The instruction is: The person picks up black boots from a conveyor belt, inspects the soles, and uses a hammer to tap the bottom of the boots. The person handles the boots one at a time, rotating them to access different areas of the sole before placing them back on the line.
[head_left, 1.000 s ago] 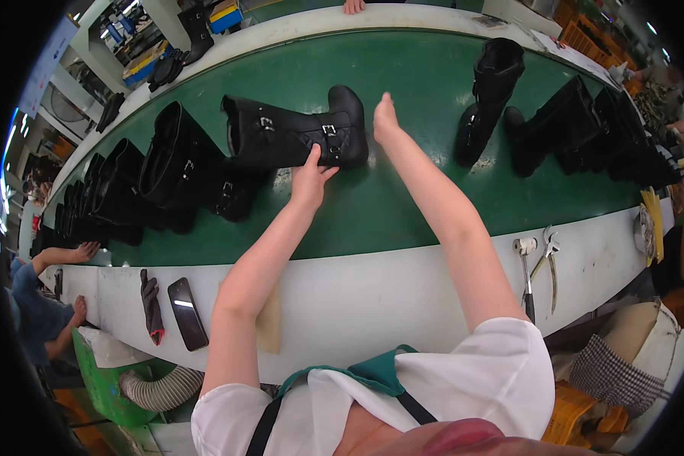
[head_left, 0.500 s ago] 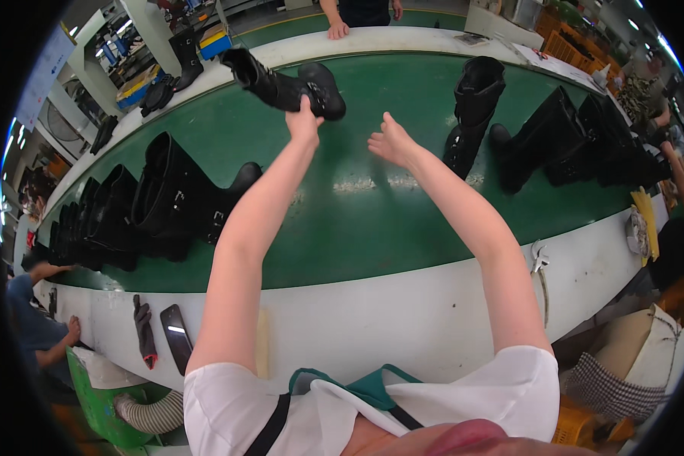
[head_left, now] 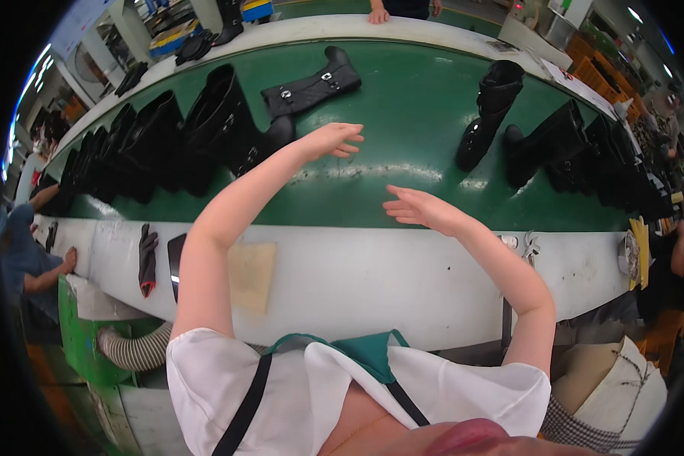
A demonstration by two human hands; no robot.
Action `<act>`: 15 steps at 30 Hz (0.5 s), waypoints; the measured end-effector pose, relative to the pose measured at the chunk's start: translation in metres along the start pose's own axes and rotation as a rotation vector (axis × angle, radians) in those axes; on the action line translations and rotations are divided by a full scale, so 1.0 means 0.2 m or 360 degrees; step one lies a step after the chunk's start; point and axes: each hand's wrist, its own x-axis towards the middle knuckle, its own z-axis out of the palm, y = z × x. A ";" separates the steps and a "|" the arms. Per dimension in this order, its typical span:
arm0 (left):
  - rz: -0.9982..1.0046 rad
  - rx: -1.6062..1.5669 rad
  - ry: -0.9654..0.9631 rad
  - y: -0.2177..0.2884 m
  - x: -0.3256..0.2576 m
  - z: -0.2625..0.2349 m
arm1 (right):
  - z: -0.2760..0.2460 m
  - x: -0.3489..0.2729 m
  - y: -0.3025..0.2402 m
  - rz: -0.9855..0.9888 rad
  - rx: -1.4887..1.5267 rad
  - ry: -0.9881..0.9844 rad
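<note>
My cam shows the left hand (head_left: 334, 141) and right hand (head_left: 424, 210) empty mid-frame, fingers loosely spread. 1 boot (head_left: 315, 85) lies upper centre, looks placed; I can't tell what's left for the boots (head_left: 561, 137) at right.

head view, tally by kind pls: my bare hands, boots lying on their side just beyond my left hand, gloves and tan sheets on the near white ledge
Bare hands: 2, left hand and right hand, both empty
Black boot on its side: 1
Dark glove: 1
Tan sheet: 1
Total: 5
</note>
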 end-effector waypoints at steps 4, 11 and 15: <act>-0.0099 0.0520 -0.0246 0.05 -0.53 0.05 | 0.18 -0.21 0.03 -0.0051 -0.0146 -0.0172; -0.1051 0.1150 0.0011 -0.20 -1.14 -0.29 | 0.35 -0.56 0.09 -0.0102 -0.0242 -0.0283; -0.0494 0.0917 0.0750 -0.38 -1.09 -0.42 | 0.42 -0.64 0.23 -0.0257 -0.0024 -0.0293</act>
